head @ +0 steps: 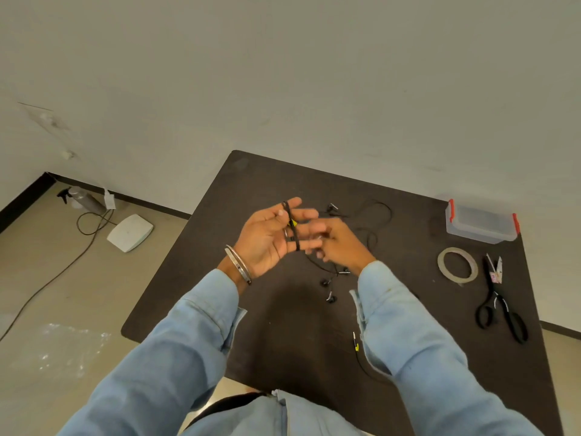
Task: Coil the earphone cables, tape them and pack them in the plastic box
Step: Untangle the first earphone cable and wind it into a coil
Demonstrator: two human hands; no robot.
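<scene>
Holding its palm up above the table (270,335), the left hand (267,237) keeps its fingers straight and spread, with black cable (293,226) wound in several turns across them. A yellow mark shows on the cable near the middle of the fingers. Two metal bangles (239,264) sit on the left wrist.

The right hand (336,243) is just beside the left fingertips, with its own fingers curled toward the wound cable. The fingertips are blurred, so it cannot be told whether they pinch the cable or only touch it.

Loose cable (374,221) trails from the hands over the table in loops beyond the right hand. Earbuds (328,289) lie on the table below the hands, between the two sleeves. A plug (356,343) with a yellow mark lies near the right sleeve (408,341).

The plastic box (481,221) stands at the far right corner of the table; it is clear, with red latches, and well apart from the hands. The tape roll (457,265) lies flat near the box, on the side toward the person. The scissors (500,303) lie just right of the tape, blades toward the box.

On the floor to the left are a spray bottle (83,198), a white device (130,232) and a cord (56,275).
</scene>
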